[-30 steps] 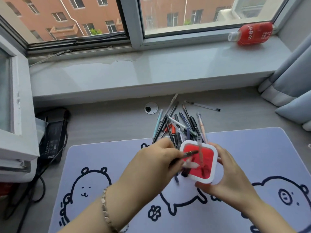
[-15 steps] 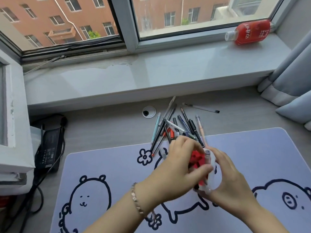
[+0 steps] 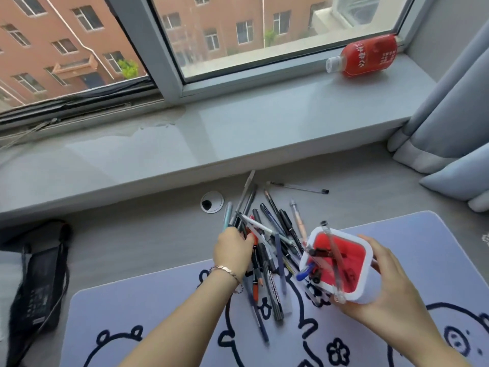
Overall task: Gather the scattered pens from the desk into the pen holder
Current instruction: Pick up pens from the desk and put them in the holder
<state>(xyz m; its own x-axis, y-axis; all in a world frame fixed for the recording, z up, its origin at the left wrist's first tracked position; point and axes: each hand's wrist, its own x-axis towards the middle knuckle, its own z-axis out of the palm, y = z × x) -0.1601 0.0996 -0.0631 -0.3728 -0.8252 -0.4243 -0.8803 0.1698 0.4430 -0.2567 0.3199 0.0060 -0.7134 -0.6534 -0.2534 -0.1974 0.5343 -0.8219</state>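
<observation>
A white pen holder [image 3: 366,294] with a red inside is tilted toward me, and my right hand [image 3: 389,287] grips it from the right and below. Several pens stick out of it, one clear pen [image 3: 334,263] leaning across the opening. A pile of scattered pens [image 3: 267,234] lies on the desk and on the mat's far edge, left of the holder. My left hand [image 3: 232,251] rests on the left side of that pile, fingers curled down onto pens there; what they grip is hidden. One thin pen [image 3: 299,187] lies apart near the sill.
A lilac desk mat [image 3: 158,308] with cartoon outlines covers the near desk. A round cable grommet [image 3: 211,202] sits behind the pile. A black power adapter [image 3: 39,282] with cables lies at the left. A red bottle [image 3: 367,56] lies on the windowsill; curtains [image 3: 449,123] hang at right.
My left hand has left the holder's opening and moved up and left onto the pen pile. The holder now shows more pens inside and sits further right in my right hand.
</observation>
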